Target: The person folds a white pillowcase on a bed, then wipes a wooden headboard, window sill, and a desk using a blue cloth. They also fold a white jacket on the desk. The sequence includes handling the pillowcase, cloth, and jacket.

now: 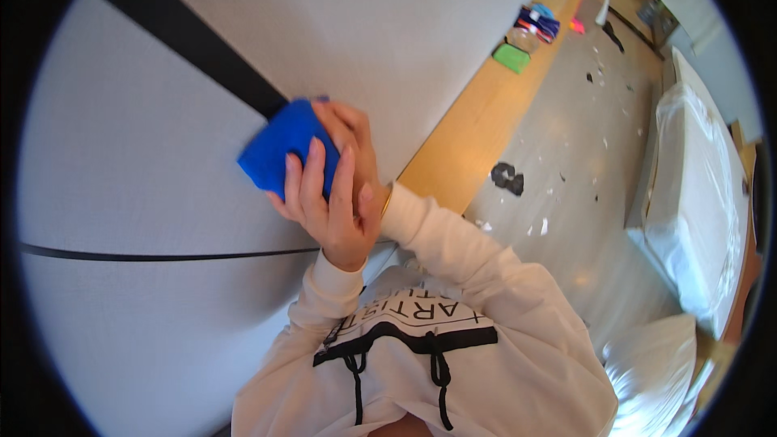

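A bright blue cloth (285, 145), bunched or folded, is held between both hands in front of a pale panel (145, 152). My left hand (331, 212) lies across its lower right part, fingers spread over it. Behind and above the left hand, my right hand (355, 133) grips the cloth's right side, partly hidden by the left. The cloth covers the lower end of a wide black strip (194, 42) between the pale panels. Whether the cloth touches the surface is hard to tell.
A thin dark seam (170, 255) crosses the panels. Along their base runs a wooden ledge (467, 145) bearing a green pouch or cloth (513, 57) and a stack of folded cloths (537, 23). Scraps and a dark object (507, 179) litter the floor. A plastic-wrapped mattress (692, 206) stands at right.
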`<state>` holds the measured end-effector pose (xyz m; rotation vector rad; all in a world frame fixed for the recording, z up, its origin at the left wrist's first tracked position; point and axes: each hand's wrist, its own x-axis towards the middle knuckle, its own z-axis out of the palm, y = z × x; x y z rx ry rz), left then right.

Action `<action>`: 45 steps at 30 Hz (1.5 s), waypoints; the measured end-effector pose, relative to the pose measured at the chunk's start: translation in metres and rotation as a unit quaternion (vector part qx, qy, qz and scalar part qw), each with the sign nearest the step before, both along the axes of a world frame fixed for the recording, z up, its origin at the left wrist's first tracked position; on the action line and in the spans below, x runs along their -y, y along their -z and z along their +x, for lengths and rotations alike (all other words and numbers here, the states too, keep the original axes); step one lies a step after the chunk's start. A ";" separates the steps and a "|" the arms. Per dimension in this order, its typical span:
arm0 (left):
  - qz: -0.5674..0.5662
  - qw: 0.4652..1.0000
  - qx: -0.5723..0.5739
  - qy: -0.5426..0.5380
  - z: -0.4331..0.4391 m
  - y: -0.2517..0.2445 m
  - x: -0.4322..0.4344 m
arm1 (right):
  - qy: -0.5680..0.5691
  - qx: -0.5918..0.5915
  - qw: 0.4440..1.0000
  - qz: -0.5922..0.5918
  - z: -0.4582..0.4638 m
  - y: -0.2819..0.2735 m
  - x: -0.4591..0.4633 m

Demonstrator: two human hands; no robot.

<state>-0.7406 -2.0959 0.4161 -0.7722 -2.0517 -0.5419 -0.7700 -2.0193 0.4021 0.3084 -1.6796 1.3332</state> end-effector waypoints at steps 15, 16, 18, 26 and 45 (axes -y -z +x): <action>0.151 0.983 0.056 -0.084 -0.058 0.000 -0.148 | 0.110 -0.122 0.959 0.232 -0.081 -0.024 -0.139; 0.117 0.979 0.093 -0.135 -0.062 0.008 -0.150 | 0.086 -0.078 0.963 0.242 -0.087 -0.013 -0.141; 0.055 0.985 0.047 -0.155 -0.067 0.038 -0.154 | 0.088 -0.121 0.964 0.220 -0.090 0.024 -0.144; -0.024 0.977 0.142 -0.155 -0.047 0.134 -0.164 | 0.014 -0.014 0.967 0.255 -0.070 0.130 -0.171; -0.061 0.807 0.587 0.024 0.021 0.288 -0.112 | -0.057 0.410 0.854 0.315 0.058 0.274 -0.165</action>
